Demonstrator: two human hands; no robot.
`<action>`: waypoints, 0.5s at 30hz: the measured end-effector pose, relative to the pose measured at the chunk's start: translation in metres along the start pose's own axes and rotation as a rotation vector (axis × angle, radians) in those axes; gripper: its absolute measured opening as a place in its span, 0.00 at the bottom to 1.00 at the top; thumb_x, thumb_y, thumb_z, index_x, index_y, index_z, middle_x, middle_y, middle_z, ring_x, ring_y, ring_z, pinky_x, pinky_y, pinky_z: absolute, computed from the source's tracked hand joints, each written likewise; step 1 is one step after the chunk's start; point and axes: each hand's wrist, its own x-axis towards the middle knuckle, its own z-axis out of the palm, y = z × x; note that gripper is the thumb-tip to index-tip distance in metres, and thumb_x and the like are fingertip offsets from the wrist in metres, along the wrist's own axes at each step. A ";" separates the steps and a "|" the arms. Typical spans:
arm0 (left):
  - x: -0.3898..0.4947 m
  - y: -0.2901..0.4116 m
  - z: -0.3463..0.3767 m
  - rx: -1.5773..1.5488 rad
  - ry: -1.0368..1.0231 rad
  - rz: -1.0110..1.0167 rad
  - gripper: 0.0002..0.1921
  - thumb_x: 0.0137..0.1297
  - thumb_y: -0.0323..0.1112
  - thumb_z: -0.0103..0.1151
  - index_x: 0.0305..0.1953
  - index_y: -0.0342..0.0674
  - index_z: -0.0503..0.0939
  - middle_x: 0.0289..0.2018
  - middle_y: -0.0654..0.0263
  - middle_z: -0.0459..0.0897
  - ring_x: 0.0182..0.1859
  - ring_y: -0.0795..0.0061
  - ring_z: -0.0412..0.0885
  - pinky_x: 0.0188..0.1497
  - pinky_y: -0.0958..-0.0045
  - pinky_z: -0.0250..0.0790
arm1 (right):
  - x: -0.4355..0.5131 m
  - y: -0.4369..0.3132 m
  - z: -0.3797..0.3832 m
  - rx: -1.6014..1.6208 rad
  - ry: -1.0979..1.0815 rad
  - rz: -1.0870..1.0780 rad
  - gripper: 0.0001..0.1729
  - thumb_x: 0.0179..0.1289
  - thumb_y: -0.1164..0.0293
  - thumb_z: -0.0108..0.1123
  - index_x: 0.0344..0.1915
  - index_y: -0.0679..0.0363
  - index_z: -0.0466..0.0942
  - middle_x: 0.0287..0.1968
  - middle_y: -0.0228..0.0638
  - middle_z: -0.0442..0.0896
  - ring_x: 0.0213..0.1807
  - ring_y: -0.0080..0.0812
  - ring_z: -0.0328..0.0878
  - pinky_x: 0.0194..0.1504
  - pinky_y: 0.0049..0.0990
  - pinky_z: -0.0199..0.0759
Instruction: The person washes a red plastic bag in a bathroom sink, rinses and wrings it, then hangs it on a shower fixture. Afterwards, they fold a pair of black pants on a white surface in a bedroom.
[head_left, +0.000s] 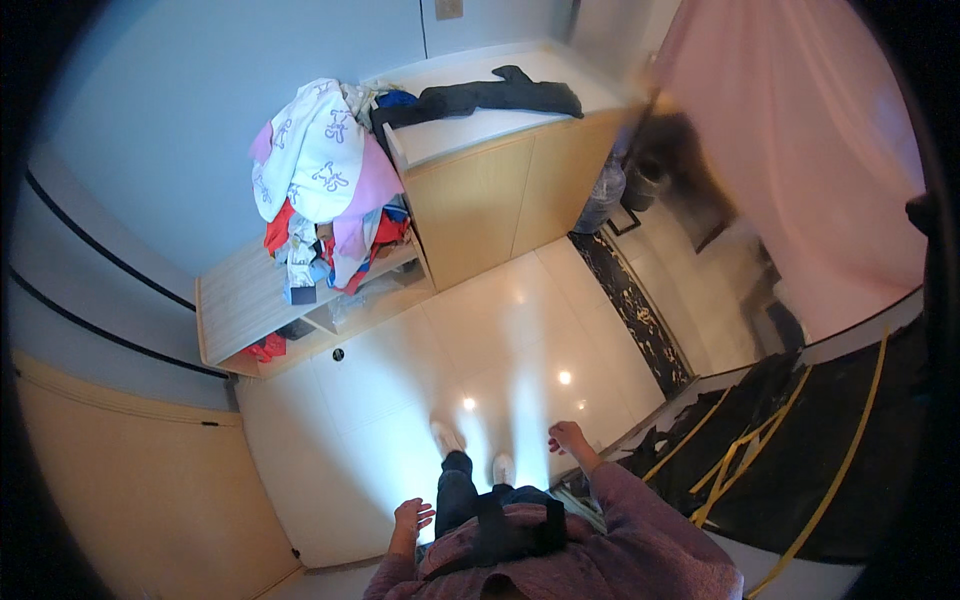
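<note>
My left hand (413, 516) hangs beside my left hip with its fingers apart and nothing in it. On the other side, my right hand (567, 437) is held out over the floor, its fingers loosely curled and empty. Ahead of me, a heap of clothes topped by a white and pink printed cloth (311, 161) lies on a low wooden bench (238, 300). Against the bench stands a taller wooden cabinet (469, 202), with a dark garment (491, 97) stretched along its white top. Neither hand touches any of these.
A pink curtain (810, 150) hangs at the right beside a doorway with a black marbled threshold (630, 307). Black plastic sheeting with yellow strips (817, 450) lies at the lower right. A wooden door (135, 465) is at the left. Red items (266, 347) sit in the bench's lower shelf.
</note>
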 end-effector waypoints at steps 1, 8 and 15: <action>0.009 0.011 -0.001 0.033 -0.003 0.006 0.15 0.60 0.36 0.50 0.47 0.37 0.69 0.37 0.55 0.79 0.34 0.60 0.80 0.32 0.64 0.73 | 0.005 0.002 -0.005 -0.015 0.014 0.049 0.11 0.60 0.67 0.51 0.37 0.63 0.75 0.27 0.40 0.80 0.22 0.33 0.80 0.19 0.29 0.72; 0.134 0.126 -0.017 -0.074 -0.087 -0.080 0.08 0.56 0.36 0.47 0.26 0.39 0.70 0.30 0.54 0.76 0.27 0.59 0.76 0.20 0.60 0.66 | 0.020 -0.016 -0.048 0.098 0.211 0.110 0.13 0.60 0.65 0.53 0.40 0.63 0.73 0.29 0.44 0.80 0.23 0.37 0.80 0.19 0.32 0.74; 0.128 0.382 0.084 0.269 -0.001 0.635 0.16 0.64 0.46 0.50 0.41 0.39 0.73 0.31 0.63 0.79 0.26 0.75 0.79 0.21 0.77 0.69 | 0.027 -0.069 -0.050 0.297 0.197 0.195 0.14 0.59 0.65 0.52 0.41 0.62 0.73 0.28 0.43 0.80 0.22 0.34 0.80 0.19 0.30 0.73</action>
